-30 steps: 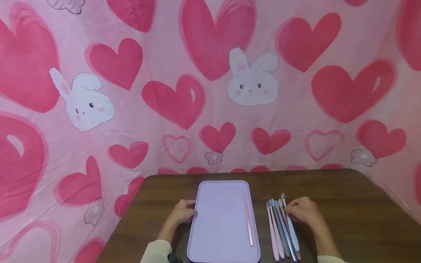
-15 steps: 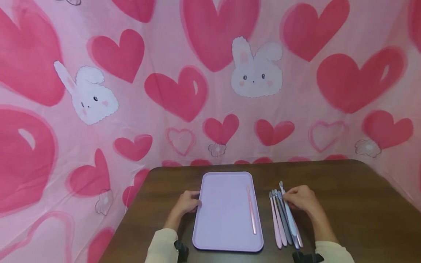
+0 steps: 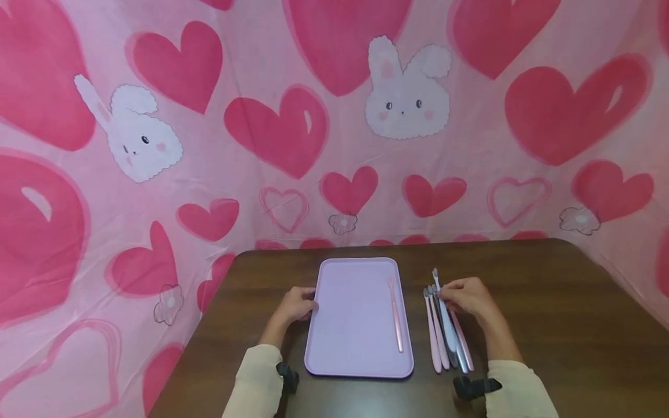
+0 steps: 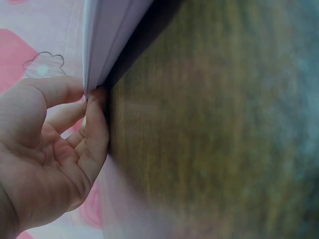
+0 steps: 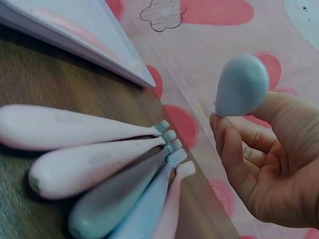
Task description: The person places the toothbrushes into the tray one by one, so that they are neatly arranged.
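Between right hand (image 3: 467, 298) fingers (image 5: 234, 149) — apparently pinched — a pale-blue toothbrush (image 3: 446, 316).

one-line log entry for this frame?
left hand: grips tray edge | right hand: pinches light-blue toothbrush | tray: one pink toothbrush | table: toothbrush row

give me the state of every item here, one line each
tray: flat on the table, left edge pinched by the left hand
pink toothbrush: lying in the tray near its right side
light blue toothbrush: raised off the table, pinched by the right hand
toothbrush row: five lying side by side on the table, untouched
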Motion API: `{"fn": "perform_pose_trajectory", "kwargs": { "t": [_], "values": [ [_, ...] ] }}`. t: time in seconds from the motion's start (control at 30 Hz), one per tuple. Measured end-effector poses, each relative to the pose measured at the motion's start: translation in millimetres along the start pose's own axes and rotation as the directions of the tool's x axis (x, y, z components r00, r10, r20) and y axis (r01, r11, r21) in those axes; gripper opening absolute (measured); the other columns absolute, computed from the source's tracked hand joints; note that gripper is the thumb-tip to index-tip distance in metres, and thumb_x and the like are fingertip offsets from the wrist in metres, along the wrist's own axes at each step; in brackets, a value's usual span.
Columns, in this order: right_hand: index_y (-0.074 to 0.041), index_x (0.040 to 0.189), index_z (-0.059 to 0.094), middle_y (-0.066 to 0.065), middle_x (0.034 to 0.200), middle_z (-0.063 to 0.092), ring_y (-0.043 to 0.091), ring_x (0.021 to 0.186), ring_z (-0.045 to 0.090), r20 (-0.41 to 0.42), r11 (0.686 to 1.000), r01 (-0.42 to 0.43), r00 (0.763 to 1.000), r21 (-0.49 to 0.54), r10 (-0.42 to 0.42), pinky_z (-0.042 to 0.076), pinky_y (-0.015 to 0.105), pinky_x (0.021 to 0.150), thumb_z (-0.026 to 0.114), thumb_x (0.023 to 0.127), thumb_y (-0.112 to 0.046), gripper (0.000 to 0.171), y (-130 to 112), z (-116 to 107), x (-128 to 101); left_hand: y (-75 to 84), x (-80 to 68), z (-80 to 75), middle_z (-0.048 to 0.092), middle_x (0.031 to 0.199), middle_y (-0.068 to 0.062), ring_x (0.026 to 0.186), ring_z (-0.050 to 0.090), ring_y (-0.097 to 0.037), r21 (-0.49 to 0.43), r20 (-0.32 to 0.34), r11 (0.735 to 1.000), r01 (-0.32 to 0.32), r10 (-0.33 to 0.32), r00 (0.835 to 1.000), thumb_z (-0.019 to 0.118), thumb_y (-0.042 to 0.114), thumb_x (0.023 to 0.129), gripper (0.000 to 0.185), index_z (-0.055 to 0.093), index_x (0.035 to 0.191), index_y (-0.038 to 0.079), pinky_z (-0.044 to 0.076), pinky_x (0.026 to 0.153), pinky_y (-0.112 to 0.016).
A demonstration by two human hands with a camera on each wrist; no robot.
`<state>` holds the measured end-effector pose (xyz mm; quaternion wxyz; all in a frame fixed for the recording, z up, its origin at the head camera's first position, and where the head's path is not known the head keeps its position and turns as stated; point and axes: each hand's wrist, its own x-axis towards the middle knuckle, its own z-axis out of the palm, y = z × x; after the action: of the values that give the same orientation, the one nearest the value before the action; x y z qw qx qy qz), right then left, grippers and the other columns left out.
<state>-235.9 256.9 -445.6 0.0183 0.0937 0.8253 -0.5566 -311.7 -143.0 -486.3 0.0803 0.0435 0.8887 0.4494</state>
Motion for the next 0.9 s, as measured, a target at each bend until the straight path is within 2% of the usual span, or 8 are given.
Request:
{"fn": "perform_pose_trajectory", "kwargs": {
  "t": [0.17, 0.4, 0.5, 0.7, 0.83, 0.9],
  "values": [
    [0.017, 0.103, 0.069, -0.006, 0.064, 0.066, 0.005, 0.058, 0.061, 0.033, 0.999, -0.002, 0.999, 0.037, 0.001, 0.056, 0.021, 0.057, 0.07, 0.089, -0.009, 0.03, -0.9, 5.8, 3.3, -0.4, 0.3, -0.8, 0.068, 0.082, -0.014, 0.057, 0.058, -0.014, -0.002, 0.0, 1.0, -0.005, 0.005, 1.0, 0.07, 0.007, 0.083, 0.052, 0.065, 0.134, 0.001, 0.061, 0.061, -0.031],
    [0.018, 0.105, 0.068, -0.007, 0.063, 0.065, 0.004, 0.057, 0.061, 0.056, 0.997, 0.012, 0.998, 0.077, -0.016, 0.055, 0.019, 0.056, 0.069, 0.088, -0.007, 0.03, -3.8, 14.9, 5.7, -0.1, -1.2, -2.1, 0.07, 0.087, -0.015, 0.057, 0.058, -0.014, 0.003, 0.006, 1.0, -0.013, 0.013, 1.0, 0.069, 0.007, 0.083, 0.051, 0.065, 0.134, 0.001, 0.06, 0.06, -0.029],
    [0.017, 0.102, 0.069, -0.007, 0.063, 0.064, 0.003, 0.056, 0.06, 0.06, 0.996, 0.022, 0.998, 0.082, -0.027, 0.055, 0.019, 0.056, 0.069, 0.088, -0.007, 0.029, -6.0, 17.3, 4.4, 2.1, -2.2, -1.6, 0.067, 0.08, -0.011, 0.055, 0.057, -0.013, 0.006, 0.014, 1.0, -0.015, 0.015, 1.0, 0.069, 0.008, 0.084, 0.052, 0.064, 0.135, 0.001, 0.057, 0.058, -0.027],
    [0.014, 0.099, 0.07, -0.006, 0.062, 0.065, 0.003, 0.057, 0.06, 0.06, 0.996, 0.011, 0.998, 0.086, -0.017, 0.055, 0.018, 0.056, 0.069, 0.086, -0.007, 0.025, -8.9, 25.6, 3.7, 1.3, -6.8, 0.5, 0.05, 0.059, -0.001, 0.049, 0.05, -0.01, -0.007, 0.024, 1.0, -0.008, 0.008, 1.0, 0.069, 0.007, 0.084, 0.054, 0.063, 0.137, 0.001, 0.053, 0.054, -0.023],
    [0.015, 0.1, 0.07, -0.005, 0.063, 0.065, 0.004, 0.057, 0.06, 0.054, 0.995, 0.007, 0.998, 0.103, -0.012, 0.055, 0.018, 0.055, 0.07, 0.085, -0.006, 0.026, -10.7, 32.0, 5.5, 1.7, -9.3, -0.3, 0.047, 0.057, 0.0, 0.048, 0.049, -0.01, -0.02, 0.019, 1.0, -0.013, 0.013, 1.0, 0.069, 0.006, 0.083, 0.054, 0.062, 0.137, -0.001, 0.052, 0.053, -0.023],
    [0.015, 0.1, 0.07, -0.005, 0.063, 0.064, 0.003, 0.056, 0.059, 0.056, 0.994, 0.009, 0.998, 0.109, -0.015, 0.055, 0.018, 0.054, 0.071, 0.084, -0.005, 0.026, -12.5, 35.5, 6.7, 1.9, -9.9, -1.8, 0.052, 0.063, -0.001, 0.049, 0.051, -0.011, -0.016, 0.015, 1.0, -0.009, 0.009, 1.0, 0.07, 0.007, 0.084, 0.054, 0.062, 0.137, 0.0, 0.053, 0.054, -0.024]
  ]
}}
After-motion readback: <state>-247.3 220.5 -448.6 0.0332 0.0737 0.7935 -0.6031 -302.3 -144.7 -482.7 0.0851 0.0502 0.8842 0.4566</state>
